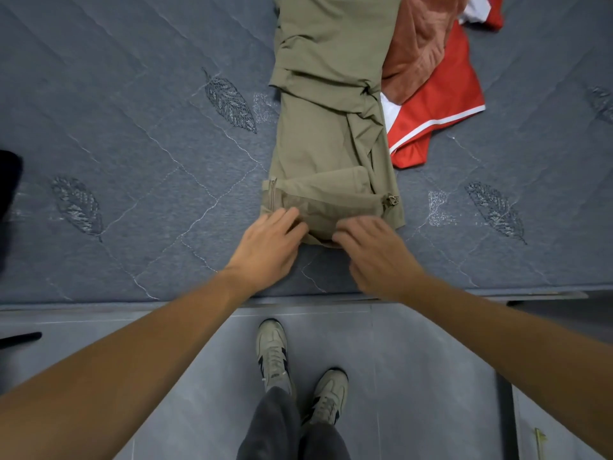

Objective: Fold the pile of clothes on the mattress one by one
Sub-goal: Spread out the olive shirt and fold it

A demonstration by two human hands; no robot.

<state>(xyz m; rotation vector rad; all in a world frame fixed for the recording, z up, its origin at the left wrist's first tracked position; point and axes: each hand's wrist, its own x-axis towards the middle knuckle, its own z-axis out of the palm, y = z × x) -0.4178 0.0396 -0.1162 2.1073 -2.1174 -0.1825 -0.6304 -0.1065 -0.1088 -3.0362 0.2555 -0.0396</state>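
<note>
Olive-green trousers [328,127] lie lengthwise on the grey quilted mattress [132,161], stretching away from me, with their near end turned over into a small fold. My left hand [270,242] pinches the near left part of that fold. My right hand [374,252] grips its near right part. Both hands sit at the mattress's front edge. To the right of the trousers lie a rust-orange garment [421,44] and a red garment with white trim [441,117], partly tucked under the trousers.
The mattress's front edge runs across the frame just behind my wrists. Below it is a grey tiled floor [431,376] with my two shoes [298,370]. A dark object [8,194] sits at the far left edge.
</note>
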